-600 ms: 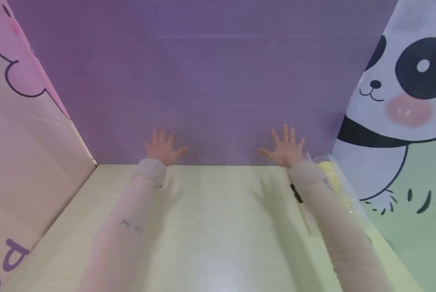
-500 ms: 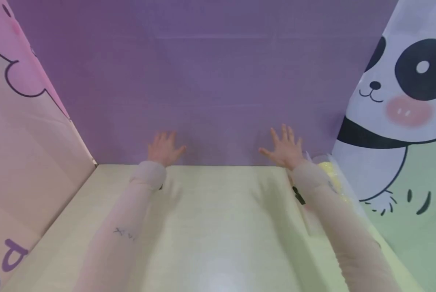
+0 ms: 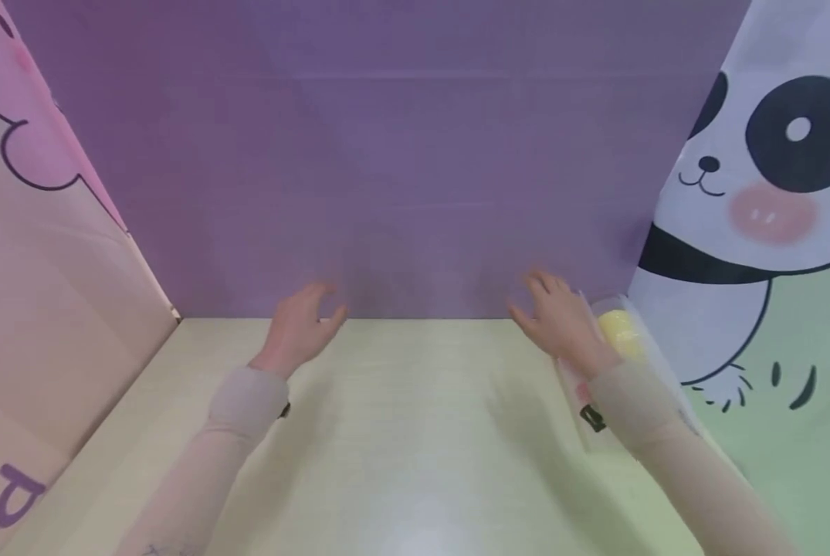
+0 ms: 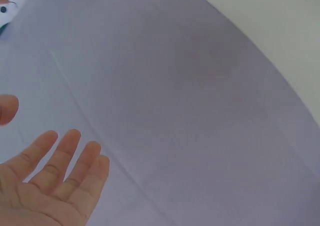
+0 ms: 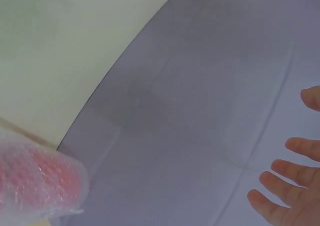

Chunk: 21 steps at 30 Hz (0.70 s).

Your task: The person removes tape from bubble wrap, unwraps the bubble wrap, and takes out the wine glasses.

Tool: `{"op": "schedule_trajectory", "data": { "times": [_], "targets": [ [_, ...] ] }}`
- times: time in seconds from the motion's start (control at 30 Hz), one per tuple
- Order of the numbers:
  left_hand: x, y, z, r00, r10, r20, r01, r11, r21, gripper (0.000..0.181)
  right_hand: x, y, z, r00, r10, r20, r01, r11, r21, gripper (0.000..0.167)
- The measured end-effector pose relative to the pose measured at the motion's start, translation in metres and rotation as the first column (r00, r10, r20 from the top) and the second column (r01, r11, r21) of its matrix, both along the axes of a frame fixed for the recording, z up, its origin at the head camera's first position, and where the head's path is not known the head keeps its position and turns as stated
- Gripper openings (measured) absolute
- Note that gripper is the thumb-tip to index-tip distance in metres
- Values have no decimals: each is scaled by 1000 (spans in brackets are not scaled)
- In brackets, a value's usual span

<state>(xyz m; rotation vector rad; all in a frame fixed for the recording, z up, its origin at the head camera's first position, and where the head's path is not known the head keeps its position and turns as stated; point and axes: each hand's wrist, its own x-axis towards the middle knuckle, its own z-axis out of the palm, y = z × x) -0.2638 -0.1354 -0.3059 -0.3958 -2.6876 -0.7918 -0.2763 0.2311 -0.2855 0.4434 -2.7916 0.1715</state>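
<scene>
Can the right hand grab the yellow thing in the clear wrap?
Probably yes: the right hand is empty and looks close to the yellow thing, though clear wrap covers it.

Left forearm (image 3: 195,463), right forearm (image 3: 706,471) extended forward; left hand (image 3: 299,328), right hand (image 3: 560,320) well apart, fingers (image 4: 65,158) relaxed, slightly bent, thumbs (image 4: 7,109) spread inward.

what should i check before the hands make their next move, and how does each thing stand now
1. Left hand free: ok, it holds nothing.
2. Right hand free: ok, it holds nothing.
3. Right hand apart from the pink wrapped item: ok, the right wrist view shows them apart.
4. Head view of the wrapping unobstructed: not ok, the right sleeve covers part.
5. What the yellow wrapped item is: cannot tell.
</scene>
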Motion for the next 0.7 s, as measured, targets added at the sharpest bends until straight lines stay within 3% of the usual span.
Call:
{"op": "schedule_trajectory", "data": {
  "times": [0.23, 0.33, 0.5, 0.6, 0.7],
  "targets": [
    [36, 0, -26, 997, -21, 75, 16, 997, 77, 46, 30, 0, -22, 996, 73, -55, -76, 996, -49, 53],
    [48, 0, -38, 992, -68, 103, 56, 992, 117, 45, 40, -1, -35, 995, 89, -44, -91, 995, -38, 50],
    [57, 0, -56, 961, -180, 210, 123, 958, 259, 41, 53, -2, -57, 988, 132, -76, -136, 990, -43, 44],
    [59, 1, -66, 940, -207, 270, 113, 939, 325, 37, 59, -3, -67, 982, 156, -109, -162, 986, -43, 40],
    [62, 3, -75, 927, -198, 319, 77, 932, 353, 32, 65, -1, -73, 979, 170, -116, -175, 984, -37, 39]
  ]
}}
